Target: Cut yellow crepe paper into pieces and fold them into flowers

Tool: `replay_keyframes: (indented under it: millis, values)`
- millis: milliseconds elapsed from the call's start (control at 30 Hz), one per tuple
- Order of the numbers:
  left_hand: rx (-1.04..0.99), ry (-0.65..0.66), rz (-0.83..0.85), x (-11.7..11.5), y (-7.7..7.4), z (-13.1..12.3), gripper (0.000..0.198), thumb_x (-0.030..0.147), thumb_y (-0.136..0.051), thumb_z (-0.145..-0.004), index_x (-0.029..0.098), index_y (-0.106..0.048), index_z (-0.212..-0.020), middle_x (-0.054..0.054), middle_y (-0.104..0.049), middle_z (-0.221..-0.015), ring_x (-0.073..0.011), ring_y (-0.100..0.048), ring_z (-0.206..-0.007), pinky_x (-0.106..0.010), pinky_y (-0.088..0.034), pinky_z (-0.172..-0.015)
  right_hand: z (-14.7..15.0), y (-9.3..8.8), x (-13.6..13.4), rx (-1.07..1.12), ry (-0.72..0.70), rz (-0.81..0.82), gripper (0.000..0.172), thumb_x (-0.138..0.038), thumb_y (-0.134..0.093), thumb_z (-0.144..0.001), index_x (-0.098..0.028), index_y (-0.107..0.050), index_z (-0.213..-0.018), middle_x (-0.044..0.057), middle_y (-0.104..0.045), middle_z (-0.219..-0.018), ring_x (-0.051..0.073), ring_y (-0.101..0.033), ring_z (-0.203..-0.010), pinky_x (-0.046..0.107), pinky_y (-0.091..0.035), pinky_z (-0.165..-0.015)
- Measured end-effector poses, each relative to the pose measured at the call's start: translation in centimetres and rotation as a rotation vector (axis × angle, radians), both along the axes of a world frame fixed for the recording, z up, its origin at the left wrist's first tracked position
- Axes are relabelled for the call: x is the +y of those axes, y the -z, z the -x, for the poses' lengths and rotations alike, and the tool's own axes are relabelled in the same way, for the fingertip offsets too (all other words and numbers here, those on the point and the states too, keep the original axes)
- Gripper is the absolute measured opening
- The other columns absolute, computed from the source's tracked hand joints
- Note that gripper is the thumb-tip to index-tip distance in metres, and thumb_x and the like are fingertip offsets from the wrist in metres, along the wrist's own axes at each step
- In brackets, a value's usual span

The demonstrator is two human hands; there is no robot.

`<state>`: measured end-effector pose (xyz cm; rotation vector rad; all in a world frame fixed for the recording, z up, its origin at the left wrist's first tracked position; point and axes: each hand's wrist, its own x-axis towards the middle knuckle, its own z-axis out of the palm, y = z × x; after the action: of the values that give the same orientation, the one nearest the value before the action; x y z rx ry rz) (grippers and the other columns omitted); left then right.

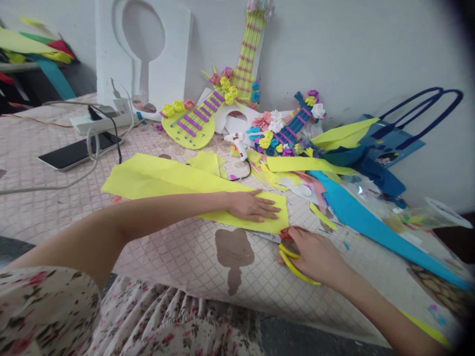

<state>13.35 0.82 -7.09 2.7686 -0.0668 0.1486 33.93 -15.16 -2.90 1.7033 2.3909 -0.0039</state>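
My left hand lies flat, fingers stretched out, on a large yellow foam sheet spread over the pink quilted table cover. Just right of the sheet's near corner, my right hand is curled around yellow-handled scissors with a red inner grip. The scissors sit at the sheet's edge; their blades are hidden under the hand and the sheet.
Two foam guitars, a yellow one and a blue one, lie at the back with a glue gun between them. A blue foam strip and a blue bag lie right. A phone and power strip sit left.
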Motion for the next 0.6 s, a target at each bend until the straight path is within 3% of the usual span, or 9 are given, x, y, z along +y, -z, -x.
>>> replay_keyframes:
  millis: [200,600]
  values:
    - [-0.076,0.004,0.006,0.18,0.28,-0.05,0.048,0.037,-0.032,-0.093,0.032,-0.034,-0.141,0.002,-0.032,-0.149,-0.0213,-0.025,-0.139,-0.048,0.003,-0.114,1.01,-0.13,0.35,-0.006,-0.016,-0.016,0.042,-0.054,-0.059,-0.076,-0.018,-0.054,-0.097,0.009,-0.068,-0.092,0.028,-0.065,-0.086,0.036,-0.045,-0.070]
    - [-0.004,-0.022,0.033,-0.09,-0.11,-0.02,0.049,0.038,-0.033,-0.093,0.033,-0.033,-0.142,0.004,-0.027,-0.151,-0.0181,-0.020,-0.141,-0.044,0.010,-0.113,0.58,0.05,0.11,-0.035,-0.030,-0.020,0.045,-0.057,-0.058,-0.075,-0.019,-0.056,-0.098,0.008,-0.070,-0.092,0.028,-0.067,-0.083,0.035,-0.046,-0.066]
